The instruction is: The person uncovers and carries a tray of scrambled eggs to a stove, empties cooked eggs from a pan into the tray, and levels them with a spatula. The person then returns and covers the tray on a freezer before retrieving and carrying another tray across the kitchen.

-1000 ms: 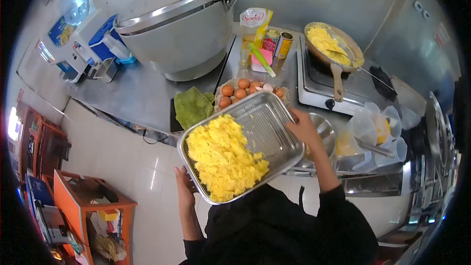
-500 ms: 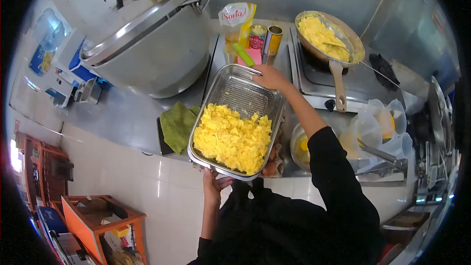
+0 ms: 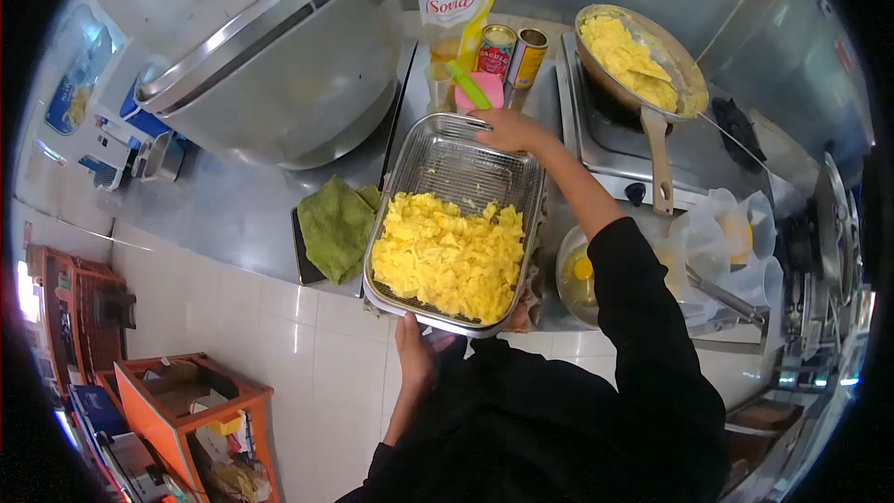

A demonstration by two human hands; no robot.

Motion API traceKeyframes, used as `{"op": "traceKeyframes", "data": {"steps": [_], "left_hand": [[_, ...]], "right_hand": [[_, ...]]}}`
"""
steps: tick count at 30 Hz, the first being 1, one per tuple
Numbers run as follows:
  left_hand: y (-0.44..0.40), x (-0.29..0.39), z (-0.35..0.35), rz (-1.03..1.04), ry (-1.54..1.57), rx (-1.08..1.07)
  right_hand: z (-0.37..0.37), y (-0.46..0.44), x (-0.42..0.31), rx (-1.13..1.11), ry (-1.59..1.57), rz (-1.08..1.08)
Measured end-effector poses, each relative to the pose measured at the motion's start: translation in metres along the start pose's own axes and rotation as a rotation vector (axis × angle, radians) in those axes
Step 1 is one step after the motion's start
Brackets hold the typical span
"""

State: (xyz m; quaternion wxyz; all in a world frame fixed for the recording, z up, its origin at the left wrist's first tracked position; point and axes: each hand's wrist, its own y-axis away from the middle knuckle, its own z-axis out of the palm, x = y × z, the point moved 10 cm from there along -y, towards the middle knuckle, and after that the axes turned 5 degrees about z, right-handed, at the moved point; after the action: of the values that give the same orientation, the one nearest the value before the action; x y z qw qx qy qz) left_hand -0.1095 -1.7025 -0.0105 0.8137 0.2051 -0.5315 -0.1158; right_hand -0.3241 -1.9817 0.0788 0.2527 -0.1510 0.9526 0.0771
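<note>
My right hand [image 3: 514,130] grips the far rim of a rectangular metal tray [image 3: 533,224], which has a mesh-like inner surface. At its near edge, my left hand [image 3: 414,349] holds the tray from below; some of those fingers are hidden under it. Scrambled eggs [image 3: 447,261] fill the near part of the tray, while the far part shows bare metal with a few bits. Just beyond my right hand are a green handle [image 3: 467,86] and a pink flat piece [image 3: 480,93]. Beside the tray on the left lies a folded green cloth [image 3: 337,228].
A large lidded pot [image 3: 289,84] stands at left. On the stove [image 3: 605,163] at right sits a frying pan [image 3: 689,56] with more scrambled egg. A bowl [image 3: 577,289] with raw egg, plastic jugs [image 3: 694,237], two cans [image 3: 528,58] and a Sovia pouch [image 3: 456,5] are nearby.
The camera view has shifted slightly, so the counter items appear higher. The tray sits a little closer to my body relative to the counter. Both hands keep their hold on it.
</note>
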Motion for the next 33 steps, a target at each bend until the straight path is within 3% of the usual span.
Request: {"op": "traceKeyframes", "data": {"steps": [8, 17, 20, 23, 25, 27, 29, 32, 33], "left_hand": [[0.000, -0.006, 0.000, -0.012, 0.015, 0.005], [-0.006, -0.007, 0.006, -0.007, 0.062, -0.067], [0.000, -0.008, 0.006, -0.014, 0.074, -0.107], [-0.003, -0.020, -0.001, -0.029, 0.060, -0.149], [-0.007, -0.019, -0.001, -0.041, 0.011, -0.176], [-0.004, -0.025, 0.002, -0.140, 0.005, -0.309], [0.002, -0.029, 0.004, -0.309, -0.118, -0.441], [0.041, -0.001, 0.009, -0.412, -0.440, -0.765], [0.050, 0.012, 0.013, -0.415, -0.472, -0.838]], "right_hand": [[0.013, -0.018, 0.009, 0.008, -0.031, -0.135], [0.008, -0.018, 0.010, 0.011, -0.010, -0.092], [0.002, -0.010, 0.001, 0.057, 0.124, -0.017], [-0.027, 0.022, -0.038, 0.336, 0.350, 0.044], [-0.054, 0.058, -0.073, 0.649, 0.323, -0.014], [-0.085, 0.118, -0.113, 0.773, 0.106, -0.037], [-0.106, 0.180, -0.145, 0.860, 0.105, -0.107], [-0.148, 0.258, -0.145, 0.938, 0.292, 0.050], [-0.165, 0.275, -0.118, 0.919, 0.200, 0.159]]}}
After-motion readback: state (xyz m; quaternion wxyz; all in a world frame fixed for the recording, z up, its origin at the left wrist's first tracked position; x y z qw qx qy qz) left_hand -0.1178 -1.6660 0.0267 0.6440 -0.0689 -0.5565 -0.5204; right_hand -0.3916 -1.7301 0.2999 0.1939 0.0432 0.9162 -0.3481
